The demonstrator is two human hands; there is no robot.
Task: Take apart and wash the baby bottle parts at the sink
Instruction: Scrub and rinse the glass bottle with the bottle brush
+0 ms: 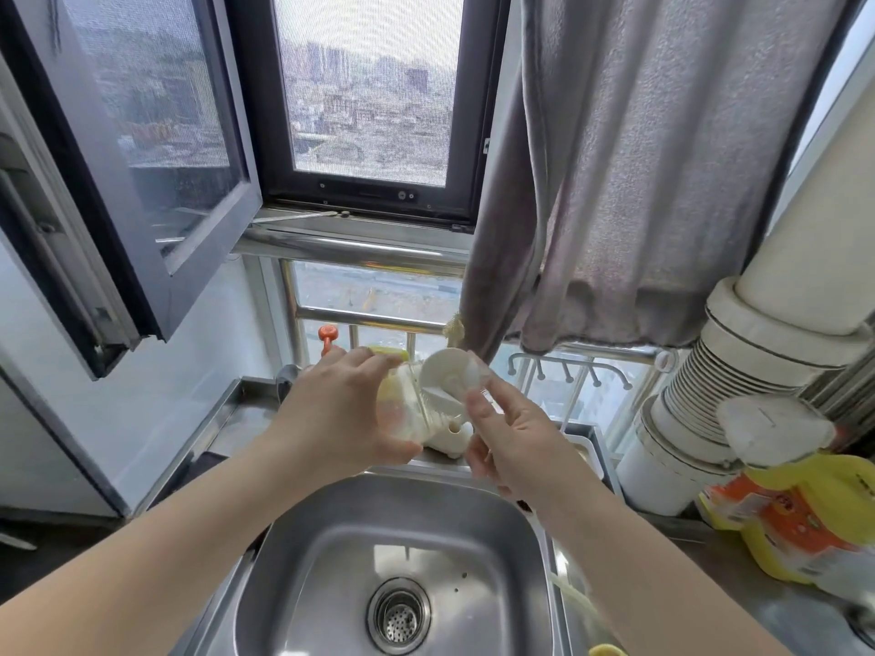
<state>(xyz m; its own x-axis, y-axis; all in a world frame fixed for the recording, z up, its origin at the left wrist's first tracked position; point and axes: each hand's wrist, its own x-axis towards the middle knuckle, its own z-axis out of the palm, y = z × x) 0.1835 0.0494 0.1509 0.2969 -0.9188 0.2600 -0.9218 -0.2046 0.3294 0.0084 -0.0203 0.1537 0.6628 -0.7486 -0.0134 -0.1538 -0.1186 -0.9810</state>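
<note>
Above the far rim of the steel sink (303, 551), my left hand (341, 409) grips a clear baby bottle (407, 409), its fingers and thumb wrapped round the body. The bottle lies tilted with its neck pointing right. My right hand (506, 433) pinches the white cap and collar (450, 376) at the bottle's neck between thumb and fingers. Whether the cap is still screwed on cannot be told. A cream white part (450, 440) sits on the ledge just below the bottle.
The sink bowl holds only its drain strainer (398, 615). A yellow and orange detergent bag (800, 518) stands at right beside a white ribbed pipe (710, 385). A grey cloth (639, 182) hangs above. An open window sash (142, 172) juts in at left. A white tray (592, 442) sits behind the sink.
</note>
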